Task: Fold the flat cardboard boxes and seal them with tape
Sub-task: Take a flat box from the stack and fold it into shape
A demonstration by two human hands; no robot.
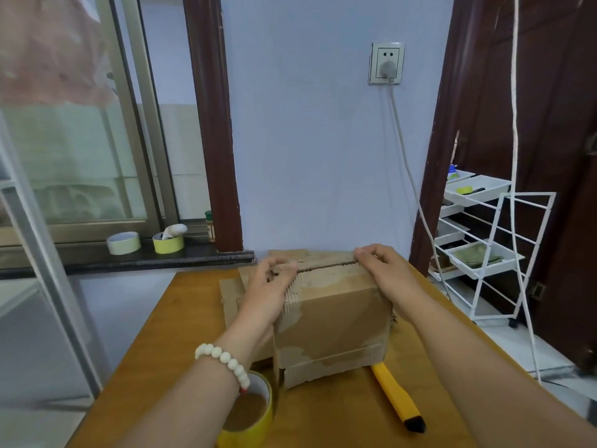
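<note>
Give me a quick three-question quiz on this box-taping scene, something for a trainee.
1. True or false: the left hand and the right hand both touch the top seam of the box.
2. What lies on the table just right of the box? A scissors; B yellow knife; C marker.
3. Fill in: the tape roll beside the left forearm is ____ in colour.

Key: 1 true; 2 B; 3 yellow.
</note>
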